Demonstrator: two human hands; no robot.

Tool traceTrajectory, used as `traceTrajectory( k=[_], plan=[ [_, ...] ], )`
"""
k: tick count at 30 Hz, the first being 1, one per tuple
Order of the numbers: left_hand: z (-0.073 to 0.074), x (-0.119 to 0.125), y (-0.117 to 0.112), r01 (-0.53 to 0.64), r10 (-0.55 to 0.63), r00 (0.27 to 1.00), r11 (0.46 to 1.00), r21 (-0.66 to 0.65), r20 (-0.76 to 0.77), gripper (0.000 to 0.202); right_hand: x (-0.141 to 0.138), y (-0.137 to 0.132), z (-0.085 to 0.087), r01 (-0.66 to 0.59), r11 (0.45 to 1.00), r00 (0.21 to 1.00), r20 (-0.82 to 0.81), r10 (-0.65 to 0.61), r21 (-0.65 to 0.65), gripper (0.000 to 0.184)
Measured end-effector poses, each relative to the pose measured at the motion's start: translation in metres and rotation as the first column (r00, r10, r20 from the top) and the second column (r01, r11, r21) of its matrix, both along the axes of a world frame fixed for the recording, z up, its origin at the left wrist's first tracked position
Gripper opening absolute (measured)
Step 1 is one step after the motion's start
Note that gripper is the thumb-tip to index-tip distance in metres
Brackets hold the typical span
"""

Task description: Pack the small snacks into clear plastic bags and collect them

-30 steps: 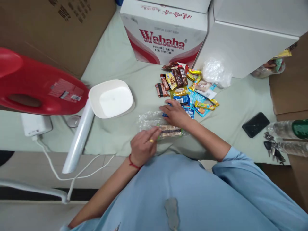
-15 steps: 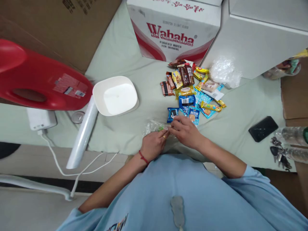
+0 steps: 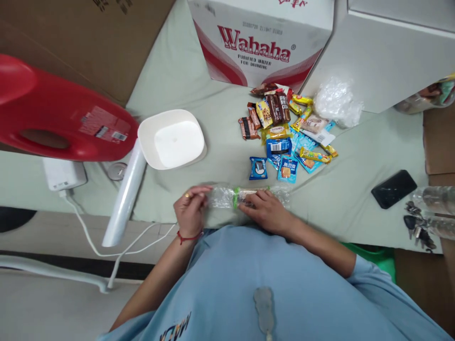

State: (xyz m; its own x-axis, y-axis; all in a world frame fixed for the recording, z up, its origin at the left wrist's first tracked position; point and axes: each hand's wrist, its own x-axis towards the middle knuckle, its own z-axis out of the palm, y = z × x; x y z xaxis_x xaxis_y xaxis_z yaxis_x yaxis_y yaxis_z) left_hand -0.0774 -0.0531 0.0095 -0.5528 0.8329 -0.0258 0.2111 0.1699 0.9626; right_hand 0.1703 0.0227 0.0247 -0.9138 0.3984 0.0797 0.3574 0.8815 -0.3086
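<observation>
A snack bar wrapped in clear plastic film (image 3: 237, 196) lies along the near edge of the pale green table (image 3: 199, 104). My left hand (image 3: 190, 212) pinches the film's left end, fingers closed. My right hand (image 3: 267, 212) presses on the wrapped bar's right part, fingers curled over it. Just beyond my hands lie a small blue cookie packet (image 3: 258, 167) and a pile of assorted snack packets (image 3: 284, 125).
A white bowl (image 3: 172, 139) and a roll of clear film (image 3: 126, 195) sit left. A red jug (image 3: 53, 116) lies far left, a white adapter (image 3: 64, 173) with cable below it. Wahaha carton (image 3: 263, 40), white box (image 3: 384, 52), crumpled bag (image 3: 337, 102) behind. Black phone (image 3: 394, 188), keys (image 3: 419, 232) right.
My left hand moved left, stretching the film out from the bar. My right hand left the blue packets and came down onto the wrapped bar near the table edge.
</observation>
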Motion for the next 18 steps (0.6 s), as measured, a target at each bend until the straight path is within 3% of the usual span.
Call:
traceTrajectory(
  k=[2, 3, 5, 7, 9, 13, 16, 18],
  plan=[
    [0.001, 0.000, 0.009, -0.176, 0.164, 0.979, 0.979, -0.103, -0.117, 0.042, 0.000, -0.001, 0.001, -0.003, 1.000, 1.000, 0.007, 0.003, -0.014, 0.032],
    [0.002, 0.002, 0.014, -0.176, 0.139, 0.966, 0.971, -0.161, -0.219, 0.046, 0.000, -0.002, 0.001, -0.001, 1.000, 1.000, 0.010, 0.002, -0.018, 0.032],
    [0.007, 0.007, 0.020, -0.068, -0.058, 0.912, 0.955, -0.289, -0.406, 0.050, 0.000, -0.003, 0.003, 0.003, 1.000, 1.000, 0.012, -0.003, -0.022, 0.031],
    [0.015, 0.013, 0.020, 0.058, -0.256, 0.836, 0.921, -0.386, -0.485, 0.047, 0.000, -0.003, 0.004, 0.004, 0.999, 1.000, 0.008, -0.004, -0.035, 0.032],
    [0.026, 0.019, 0.017, 0.169, -0.363, 0.821, 0.892, -0.420, -0.440, 0.031, 0.000, -0.004, 0.005, 0.007, 0.998, 1.000, 0.008, -0.006, -0.055, 0.034],
    [0.044, 0.035, 0.018, 0.383, -0.457, 0.876, 0.852, -0.356, -0.153, 0.020, 0.000, -0.005, 0.004, 0.000, 0.995, 1.000, 0.009, 0.001, -0.098, 0.032],
    [0.045, 0.053, 0.031, 0.515, -0.546, 0.838, 0.806, -0.293, -0.028, 0.019, 0.005, -0.003, 0.005, 0.003, 0.990, 1.000, 0.021, 0.000, -0.141, 0.025],
    [0.041, 0.062, 0.038, 0.565, -0.606, 0.793, 0.770, -0.297, -0.063, 0.027, 0.014, -0.002, 0.009, 0.001, 0.985, 1.000, 0.006, 0.000, -0.170, 0.025]
  ],
)
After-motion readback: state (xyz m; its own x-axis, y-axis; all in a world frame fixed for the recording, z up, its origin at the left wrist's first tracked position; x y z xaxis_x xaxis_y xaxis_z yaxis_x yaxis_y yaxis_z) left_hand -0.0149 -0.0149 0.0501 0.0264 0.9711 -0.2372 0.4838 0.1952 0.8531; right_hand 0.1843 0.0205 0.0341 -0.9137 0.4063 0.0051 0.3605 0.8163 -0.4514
